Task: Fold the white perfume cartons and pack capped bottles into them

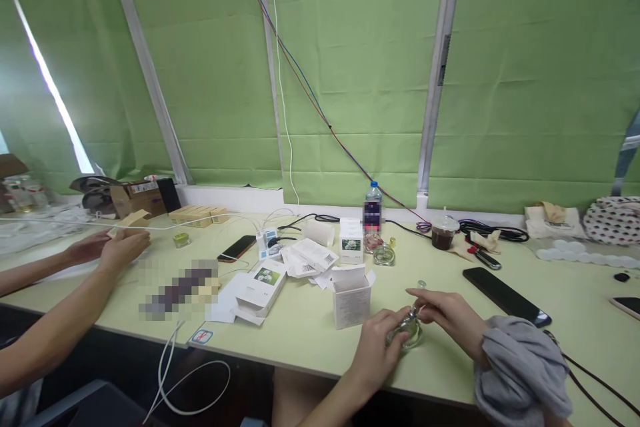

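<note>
My left hand (377,350) is wrapped round a round, clear glass perfume bottle (412,333) at the table's front edge. The fingers of my right hand (453,320) close at the bottle's silvery neck, with the index finger stretched out above it. Just behind the bottle stands a small clear cap (422,285). To the left of my hands, a white carton (351,300) stands upright with its top flaps open. Farther back, a second round glass bottle (384,255) stands beside a white box with a flower picture (351,249).
A flattened flower carton (263,290) and white paper packets (310,258) lie left of the open carton. A phone (505,295) lies to the right, near a drink cup (444,232) and cables. At far left, a co-worker's hands (123,247) hold a tan box.
</note>
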`<state>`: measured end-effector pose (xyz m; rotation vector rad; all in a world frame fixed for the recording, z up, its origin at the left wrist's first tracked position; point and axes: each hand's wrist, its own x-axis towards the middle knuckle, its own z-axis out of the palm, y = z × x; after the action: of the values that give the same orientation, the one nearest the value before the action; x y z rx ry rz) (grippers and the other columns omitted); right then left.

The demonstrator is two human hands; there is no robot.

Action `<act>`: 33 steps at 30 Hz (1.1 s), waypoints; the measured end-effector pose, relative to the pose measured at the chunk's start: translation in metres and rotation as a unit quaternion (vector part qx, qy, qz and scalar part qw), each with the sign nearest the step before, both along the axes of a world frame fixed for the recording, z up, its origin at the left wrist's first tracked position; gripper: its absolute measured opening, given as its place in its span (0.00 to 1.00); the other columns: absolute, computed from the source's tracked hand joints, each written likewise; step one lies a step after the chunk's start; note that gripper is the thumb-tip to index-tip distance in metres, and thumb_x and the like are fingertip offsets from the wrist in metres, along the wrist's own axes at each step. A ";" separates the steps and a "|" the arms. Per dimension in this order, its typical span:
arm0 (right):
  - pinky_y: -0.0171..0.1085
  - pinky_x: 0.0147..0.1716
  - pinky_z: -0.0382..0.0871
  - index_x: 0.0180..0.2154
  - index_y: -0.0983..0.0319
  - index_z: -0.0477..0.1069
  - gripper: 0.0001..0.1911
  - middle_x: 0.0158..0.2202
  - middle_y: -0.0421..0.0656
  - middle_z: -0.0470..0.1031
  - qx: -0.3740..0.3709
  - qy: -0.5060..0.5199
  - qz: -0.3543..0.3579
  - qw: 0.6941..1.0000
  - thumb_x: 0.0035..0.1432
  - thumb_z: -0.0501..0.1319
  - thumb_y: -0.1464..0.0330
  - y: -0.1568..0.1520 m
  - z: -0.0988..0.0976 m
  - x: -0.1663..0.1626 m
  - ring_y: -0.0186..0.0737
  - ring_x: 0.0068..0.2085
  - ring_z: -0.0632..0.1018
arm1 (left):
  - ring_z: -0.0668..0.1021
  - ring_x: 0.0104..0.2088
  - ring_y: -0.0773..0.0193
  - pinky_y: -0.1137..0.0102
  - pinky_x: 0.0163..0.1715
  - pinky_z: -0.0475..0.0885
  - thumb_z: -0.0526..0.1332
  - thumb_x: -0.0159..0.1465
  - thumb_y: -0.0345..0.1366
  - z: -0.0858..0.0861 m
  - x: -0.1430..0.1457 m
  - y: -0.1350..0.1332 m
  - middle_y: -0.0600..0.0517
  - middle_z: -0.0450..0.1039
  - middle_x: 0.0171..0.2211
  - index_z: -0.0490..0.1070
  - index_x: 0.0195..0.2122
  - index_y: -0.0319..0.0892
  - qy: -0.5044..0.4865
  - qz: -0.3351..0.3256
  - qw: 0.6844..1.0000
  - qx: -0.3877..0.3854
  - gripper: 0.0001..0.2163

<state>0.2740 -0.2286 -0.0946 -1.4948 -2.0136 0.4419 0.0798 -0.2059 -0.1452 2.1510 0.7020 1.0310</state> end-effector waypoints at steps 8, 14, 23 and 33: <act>0.36 0.30 0.71 0.33 0.60 0.73 0.19 0.29 0.43 0.78 0.012 -0.008 -0.037 0.999 0.63 0.48 0.59 -0.004 0.002 -0.007 0.38 0.27 0.78 | 0.76 0.43 0.58 0.67 0.45 0.69 0.57 0.66 0.33 0.002 -0.001 0.000 0.48 0.77 0.44 0.68 0.57 0.49 0.007 -0.001 1.000 0.004 0.18; 0.35 0.29 0.69 0.28 0.58 0.71 0.15 0.23 0.40 0.77 0.004 -0.020 -0.060 0.998 0.61 0.51 0.61 -0.004 0.002 -0.015 0.39 0.25 0.78 | 0.76 0.42 0.58 0.67 0.43 0.69 0.57 0.66 0.34 0.003 -0.001 -0.002 0.49 0.77 0.42 0.68 0.56 0.51 0.012 0.003 1.000 0.008 0.17; 0.33 0.23 0.71 0.26 0.58 0.65 0.20 0.19 0.40 0.76 -0.058 0.035 -0.067 0.995 0.60 0.50 0.52 0.000 -0.006 -0.014 0.37 0.20 0.78 | 0.77 0.41 0.58 0.67 0.42 0.70 0.57 0.66 0.34 0.002 0.000 -0.001 0.47 0.77 0.41 0.69 0.55 0.48 0.015 0.003 1.000 0.016 0.16; 0.32 0.21 0.71 0.25 0.58 0.64 0.16 0.17 0.38 0.75 -0.072 0.059 -0.053 0.994 0.59 0.52 0.56 0.000 -0.005 -0.013 0.36 0.19 0.77 | 0.77 0.41 0.58 0.67 0.43 0.70 0.57 0.66 0.32 0.002 -0.001 -0.001 0.48 0.77 0.42 0.70 0.55 0.49 0.024 -0.002 0.999 0.024 0.16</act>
<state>0.2612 -0.2289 -0.0999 -1.6143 -1.8348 0.6267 0.0790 -0.2068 -0.1435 2.2247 0.7023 1.0071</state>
